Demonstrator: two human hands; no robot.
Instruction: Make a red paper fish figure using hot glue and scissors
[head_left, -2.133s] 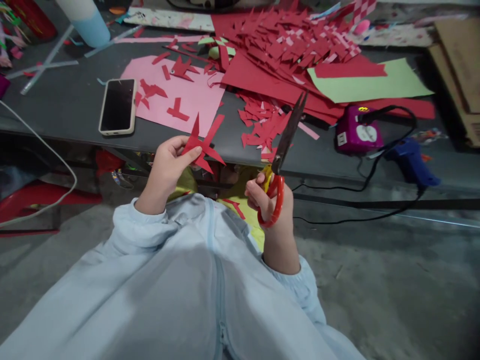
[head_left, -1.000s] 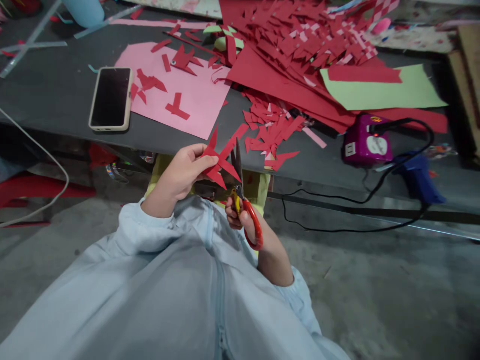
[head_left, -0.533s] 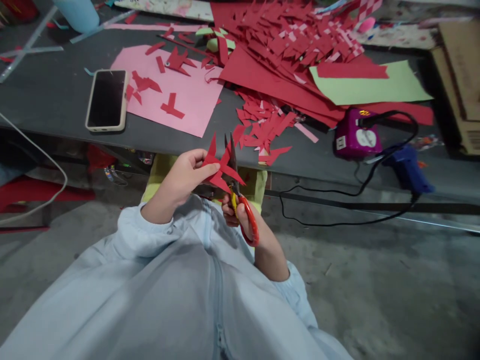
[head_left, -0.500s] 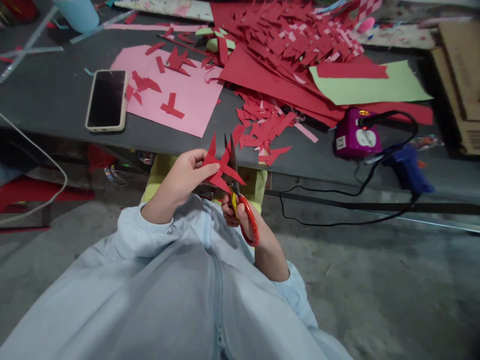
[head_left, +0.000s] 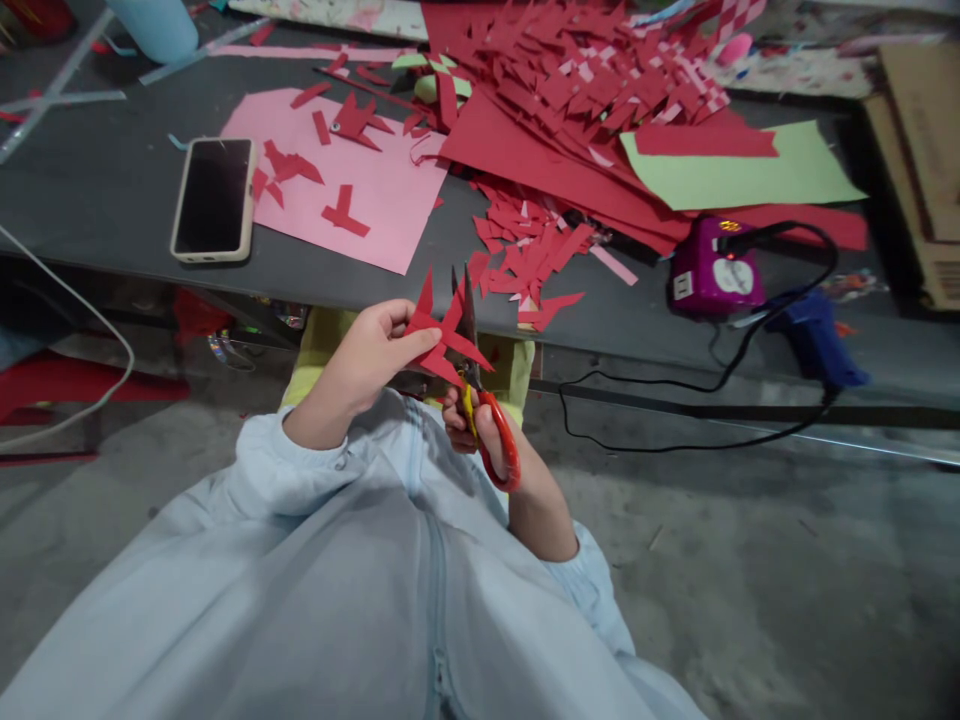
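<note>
Between the thumb and fingers of my left hand (head_left: 375,350) is a red folded paper piece (head_left: 441,340) with several pointed ends. My right hand (head_left: 487,430) grips scissors (head_left: 499,440) with red and yellow handles. Their dark blades point away from me, slightly parted, around one of the paper's points. Both hands are in front of my body at the table's near edge. Just beyond them lies a heap of red paper scraps (head_left: 532,250). A red paper fish with an eye (head_left: 352,125) and loose red strips rest on a pink sheet (head_left: 382,220).
A phone (head_left: 214,200) lies on the dark table (head_left: 112,190) at left. On the right are a purple box (head_left: 716,270) with a black cable and a blue glue gun (head_left: 817,335). Behind are a large pile of red folded pieces (head_left: 592,65) and a green sheet (head_left: 750,175).
The scissor blades look very slightly more parted at the paper's point. Otherwise both hands and the paper stay nearly where they were.
</note>
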